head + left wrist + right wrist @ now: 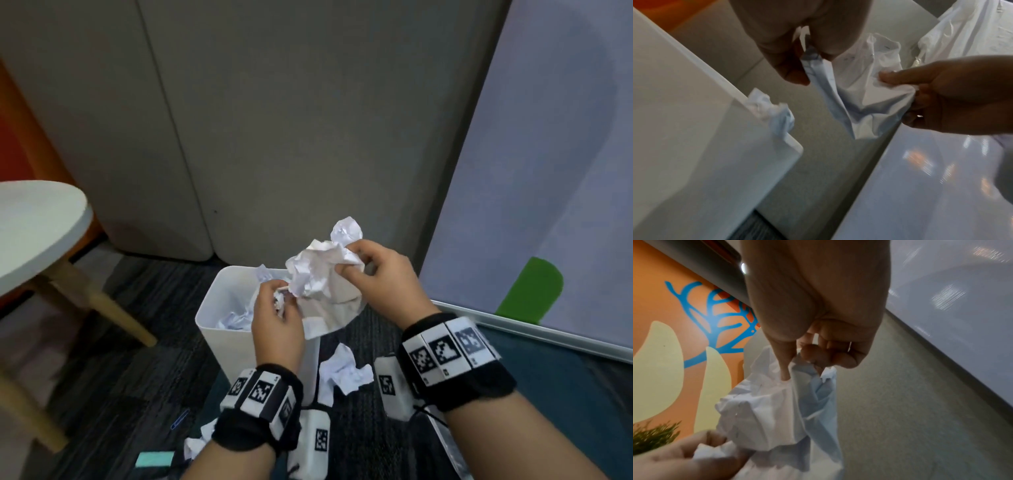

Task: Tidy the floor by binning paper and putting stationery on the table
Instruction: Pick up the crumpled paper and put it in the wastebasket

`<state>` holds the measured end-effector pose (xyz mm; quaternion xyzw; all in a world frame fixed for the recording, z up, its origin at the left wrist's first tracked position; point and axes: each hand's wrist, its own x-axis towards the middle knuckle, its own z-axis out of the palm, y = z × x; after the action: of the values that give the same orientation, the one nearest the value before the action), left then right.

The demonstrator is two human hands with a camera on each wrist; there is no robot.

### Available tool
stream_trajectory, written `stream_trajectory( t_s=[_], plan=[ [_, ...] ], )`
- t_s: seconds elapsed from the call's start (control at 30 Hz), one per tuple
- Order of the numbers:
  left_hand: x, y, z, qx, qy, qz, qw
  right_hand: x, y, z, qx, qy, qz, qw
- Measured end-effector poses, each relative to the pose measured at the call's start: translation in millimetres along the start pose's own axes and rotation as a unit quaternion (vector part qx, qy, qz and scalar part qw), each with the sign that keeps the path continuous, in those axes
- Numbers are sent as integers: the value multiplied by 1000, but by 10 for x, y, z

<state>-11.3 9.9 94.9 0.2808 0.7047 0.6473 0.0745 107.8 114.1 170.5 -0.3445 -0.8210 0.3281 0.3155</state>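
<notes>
A large crumpled white paper (318, 277) hangs in the air above the white bin (219, 329), held from both sides. My left hand (275, 299) pinches its lower left corner, and my right hand (349, 263) grips its upper right part. In the left wrist view my left hand (807, 65) pinches a fold of the paper (859, 100). In the right wrist view my right hand (797, 363) clamps the paper (772, 412). The bin holds more crumpled paper (236, 320). On the carpet lie a paper ball (342, 373), a blue paper clip (180, 419) and a teal block (154, 459).
A round white table (37, 226) on wooden legs stands at the left. A whiteboard (548, 171) leans at the right, with grey panels (274, 120) behind the bin. Another paper scrap (198, 442) lies under my left wrist. A clear plastic sleeve (448, 448) lies below my right arm.
</notes>
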Motion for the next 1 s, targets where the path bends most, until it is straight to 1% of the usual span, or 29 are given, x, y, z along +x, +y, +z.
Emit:
stream_trajectory(
  t_s=[0.07,0.17,0.23,0.3,0.33,0.4,0.47,0.5,0.53,0.6,0.73,0.8,0.87,0.93,1.0],
  plan=[
    [191,-9,-151,2,24,-7,1000,52,-109,152,1,-7,-15,1000],
    [426,-21,-350,22,56,5,998,101,-185,436,-12,-24,-48,999],
    [512,-62,-444,63,32,-3,997,119,-181,634,-26,-44,-57,997],
    [519,-129,-517,119,-2,-8,993,131,-144,820,-55,-56,-46,996],
    [495,-158,-543,150,-5,4,989,133,-121,894,-69,-57,-37,995],
    [417,-186,-557,201,-11,54,978,141,-76,1010,-93,-58,-19,994],
    [339,-217,-514,263,-60,117,956,140,-35,1105,-125,-76,-1,989],
    [308,-240,-482,295,-89,135,942,129,-2,1152,-148,-88,5,985],
    [288,-262,-450,321,-115,137,930,109,38,1194,-174,-95,9,980],
    [281,-307,-404,365,-144,119,912,48,140,1274,-226,-91,16,970],
    [317,-402,-339,437,-184,113,873,-60,308,1379,-261,-95,48,960],
    [356,-448,-306,457,-199,108,860,-69,345,1379,-259,-107,43,959],
    [387,-501,-265,487,-221,99,839,-80,373,1341,-241,-127,34,962],
    [415,-560,-234,510,-238,97,821,-103,402,1285,-200,-135,29,970],
    [437,-600,-211,526,-244,94,809,-147,437,1224,-149,-122,19,981]
  ],
)
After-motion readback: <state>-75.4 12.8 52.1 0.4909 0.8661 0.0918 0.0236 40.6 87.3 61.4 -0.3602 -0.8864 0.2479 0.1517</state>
